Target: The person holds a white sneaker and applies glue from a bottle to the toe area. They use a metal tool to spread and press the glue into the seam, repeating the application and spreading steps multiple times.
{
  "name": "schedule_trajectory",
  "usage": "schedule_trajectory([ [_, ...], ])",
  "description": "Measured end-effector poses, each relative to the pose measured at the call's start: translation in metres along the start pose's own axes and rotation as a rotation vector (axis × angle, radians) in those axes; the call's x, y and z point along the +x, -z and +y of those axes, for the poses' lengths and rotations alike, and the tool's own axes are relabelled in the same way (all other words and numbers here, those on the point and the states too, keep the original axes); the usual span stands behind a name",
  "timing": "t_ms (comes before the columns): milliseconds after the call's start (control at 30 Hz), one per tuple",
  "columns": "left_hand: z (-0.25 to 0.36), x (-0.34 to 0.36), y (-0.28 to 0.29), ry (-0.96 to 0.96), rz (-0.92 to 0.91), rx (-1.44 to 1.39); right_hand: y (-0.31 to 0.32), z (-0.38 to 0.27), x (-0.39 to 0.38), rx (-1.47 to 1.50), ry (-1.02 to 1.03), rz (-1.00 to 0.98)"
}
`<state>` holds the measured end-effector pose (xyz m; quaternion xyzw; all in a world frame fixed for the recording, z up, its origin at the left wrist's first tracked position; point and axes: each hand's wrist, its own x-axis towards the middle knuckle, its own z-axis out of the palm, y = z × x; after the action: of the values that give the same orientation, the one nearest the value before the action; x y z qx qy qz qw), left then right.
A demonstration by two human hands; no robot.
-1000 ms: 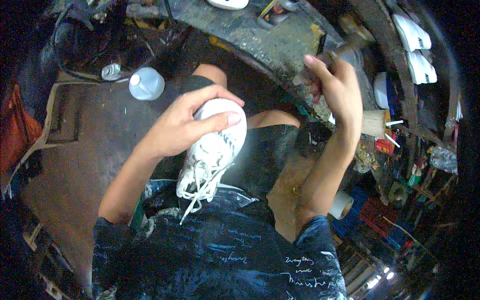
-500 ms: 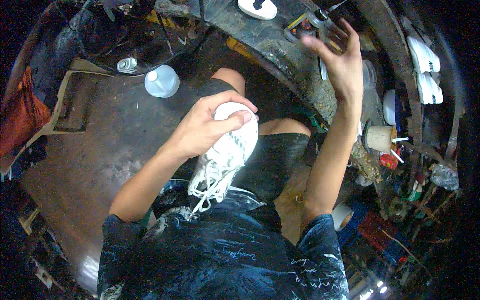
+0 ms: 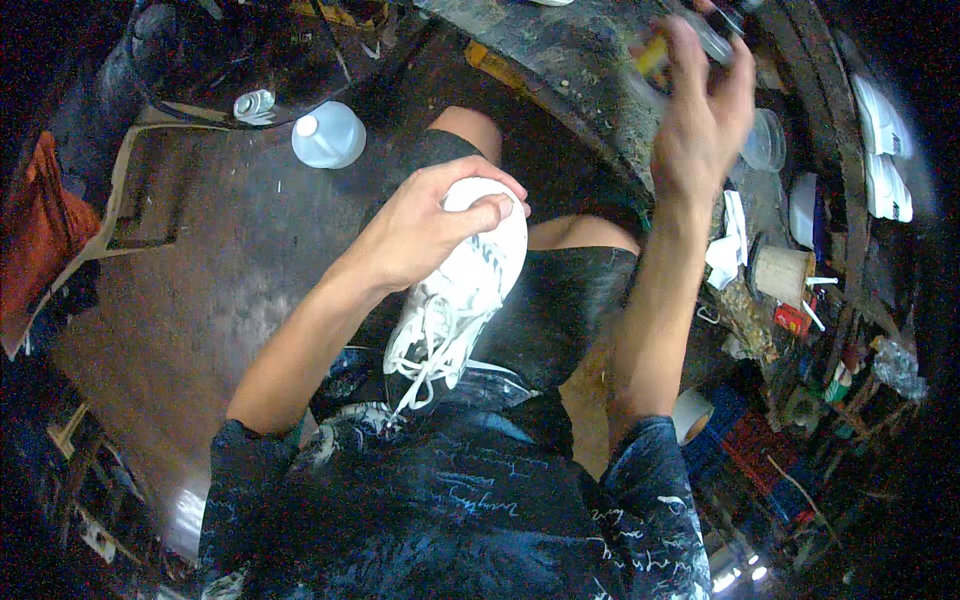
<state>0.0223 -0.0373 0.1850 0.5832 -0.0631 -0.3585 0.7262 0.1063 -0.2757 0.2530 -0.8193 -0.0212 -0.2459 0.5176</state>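
My left hand [image 3: 430, 225] is closed around the toe end of a white lace-up shoe [image 3: 470, 270], its thumb pressed on the toe. The shoe rests tilted above my lap, with loose white laces [image 3: 425, 365] hanging toward my shirt. My right hand [image 3: 700, 130] reaches over the bench at the upper right. Its thumb and fingers are apart and smeared by motion. Near the fingertips are a clear rounded piece [image 3: 705, 38] and a dark piece [image 3: 727, 15]; whether the fingers grip either is unclear. A blurred yellow-edged object [image 3: 650, 58] lies left of this hand.
On the floor to the left stand a translucent jug [image 3: 330, 137] and a small white bottle [image 3: 254, 106]. Along the bench [image 3: 560, 60] are a clear tub [image 3: 765, 140], a beige roll [image 3: 783, 275] and a red pack [image 3: 792, 320]. White shoes [image 3: 885, 185] line the far right.
My right hand has moved up and slightly right, with the clear and dark pieces shifted near its fingertips. My left hand keeps its grip on the shoe. The whole view has shifted a little.
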Motion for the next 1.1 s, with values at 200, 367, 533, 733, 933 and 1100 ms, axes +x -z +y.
schedule_trajectory([
  [200,-0.007,0.001,-0.004,0.02,0.081,-0.006,0.062,-0.05,-0.131,-0.273,-0.27,-0.277],
  [367,-0.008,0.004,-0.004,-0.006,0.073,0.078,0.059,-0.077,-0.178,-0.515,-0.117,-0.383],
  [533,-0.006,0.005,-0.005,0.012,0.063,0.067,0.047,-0.081,-0.187,-0.577,-0.104,-0.334],
  [733,-0.009,0.004,-0.005,-0.003,0.053,0.033,0.049,-0.079,-0.191,-0.636,-0.14,-0.386],
  [933,-0.008,0.004,-0.005,0.026,0.05,0.023,0.048,-0.083,-0.188,-0.689,-0.168,-0.395],
  [1100,-0.006,0.003,-0.005,0.026,0.047,0.047,0.053,-0.083,-0.188,-0.679,-0.146,-0.391],
])
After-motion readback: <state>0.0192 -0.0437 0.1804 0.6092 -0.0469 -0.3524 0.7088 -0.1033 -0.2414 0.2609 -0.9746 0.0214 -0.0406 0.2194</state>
